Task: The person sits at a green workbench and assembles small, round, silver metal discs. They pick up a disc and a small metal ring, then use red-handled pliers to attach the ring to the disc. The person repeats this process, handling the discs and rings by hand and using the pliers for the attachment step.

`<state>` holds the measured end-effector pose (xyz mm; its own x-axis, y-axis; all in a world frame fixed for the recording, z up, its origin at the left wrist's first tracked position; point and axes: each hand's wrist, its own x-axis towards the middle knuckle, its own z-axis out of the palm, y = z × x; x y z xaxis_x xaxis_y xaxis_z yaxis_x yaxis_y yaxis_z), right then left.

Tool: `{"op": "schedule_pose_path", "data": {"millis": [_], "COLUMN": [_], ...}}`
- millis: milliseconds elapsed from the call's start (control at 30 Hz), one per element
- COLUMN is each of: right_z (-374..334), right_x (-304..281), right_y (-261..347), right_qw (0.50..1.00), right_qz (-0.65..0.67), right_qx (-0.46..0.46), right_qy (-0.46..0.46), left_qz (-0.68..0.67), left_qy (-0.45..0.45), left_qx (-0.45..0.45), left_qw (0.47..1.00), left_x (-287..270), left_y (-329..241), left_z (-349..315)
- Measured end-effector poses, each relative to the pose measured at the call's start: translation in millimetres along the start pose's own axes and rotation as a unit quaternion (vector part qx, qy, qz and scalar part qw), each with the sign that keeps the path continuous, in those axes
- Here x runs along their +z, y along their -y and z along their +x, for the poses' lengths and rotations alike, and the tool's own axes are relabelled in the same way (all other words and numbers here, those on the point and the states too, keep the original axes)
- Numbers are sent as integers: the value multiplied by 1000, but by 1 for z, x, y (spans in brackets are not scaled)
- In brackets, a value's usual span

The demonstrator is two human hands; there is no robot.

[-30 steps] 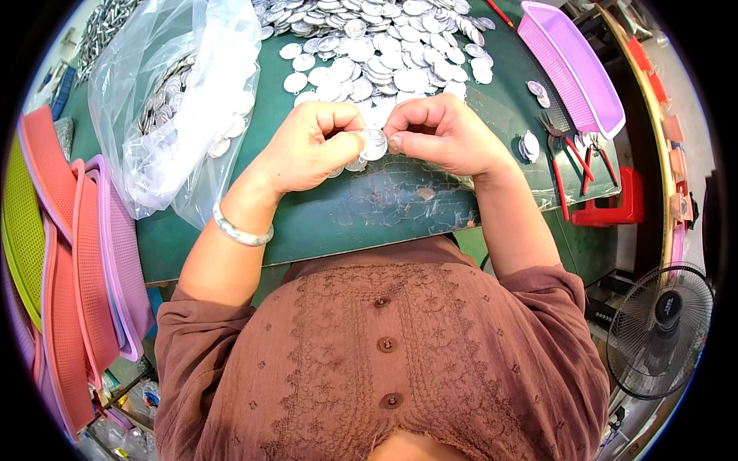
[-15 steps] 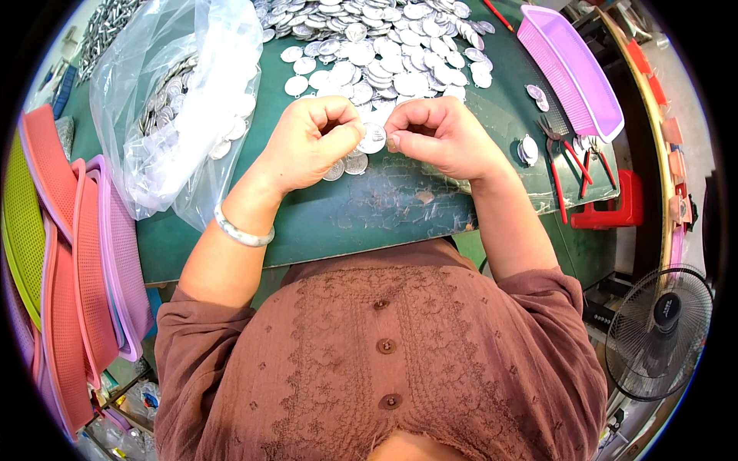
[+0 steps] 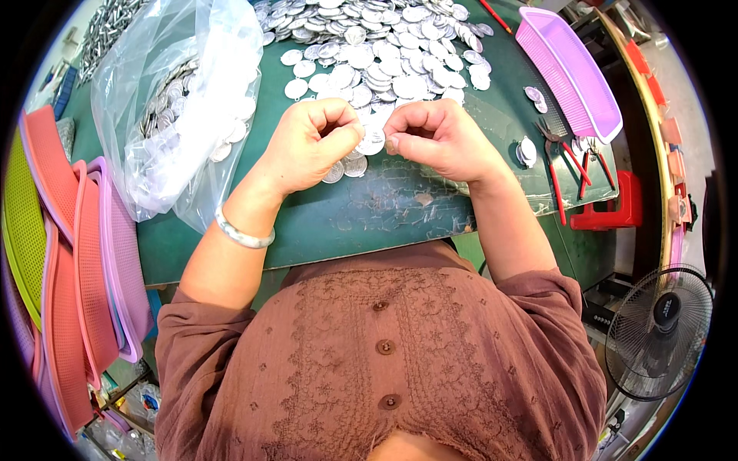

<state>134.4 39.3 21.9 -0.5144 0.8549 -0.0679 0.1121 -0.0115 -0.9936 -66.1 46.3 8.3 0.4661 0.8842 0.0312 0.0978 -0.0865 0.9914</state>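
Observation:
Over the green table, a round silver medallion (image 3: 372, 142) is held between my two hands. My left hand (image 3: 307, 146), with a pale bangle at its wrist, pinches its left edge between thumb and forefinger. On the opposite edge, the thumb and forefinger of my right hand (image 3: 440, 140) are closed in a pinch. Both hands have their other fingers curled in. Just below the left fingertips lie a few more silver medallions (image 3: 354, 165), partly hidden. Beyond the hands spreads a large pile of medallions (image 3: 407, 65), many with a small loop on the rim.
At left a clear plastic bag (image 3: 134, 173) holds more medallions, near stacked coloured baskets (image 3: 73, 261). To the right are red-handled pliers (image 3: 555, 173), small medallion stacks (image 3: 526, 152) and a purple basket (image 3: 530, 54). A red stool (image 3: 623, 203) and a fan (image 3: 663, 330) stand beyond the table edge.
The medallion has shifted slightly lower and its face is angled a little differently. Both hands keep the same pinch and have barely moved.

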Motion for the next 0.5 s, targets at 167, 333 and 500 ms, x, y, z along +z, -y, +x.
{"op": "schedule_pose_path", "data": {"millis": [167,333,500], "right_z": [0,1,1], "right_x": [0,0,0], "right_y": [2,4,4], "right_qw": [1000,998,998], "right_qz": [1,21,43], "right_qx": [19,52,48], "right_qy": [-10,-29,-23], "left_qz": [-10,-28,-45], "left_qy": [-16,-6,2], "left_qx": [-2,-19,-16], "left_qw": [1000,999,999], "left_x": [1,0,0], "left_y": [0,1,1], "left_z": [1,0,0]}}
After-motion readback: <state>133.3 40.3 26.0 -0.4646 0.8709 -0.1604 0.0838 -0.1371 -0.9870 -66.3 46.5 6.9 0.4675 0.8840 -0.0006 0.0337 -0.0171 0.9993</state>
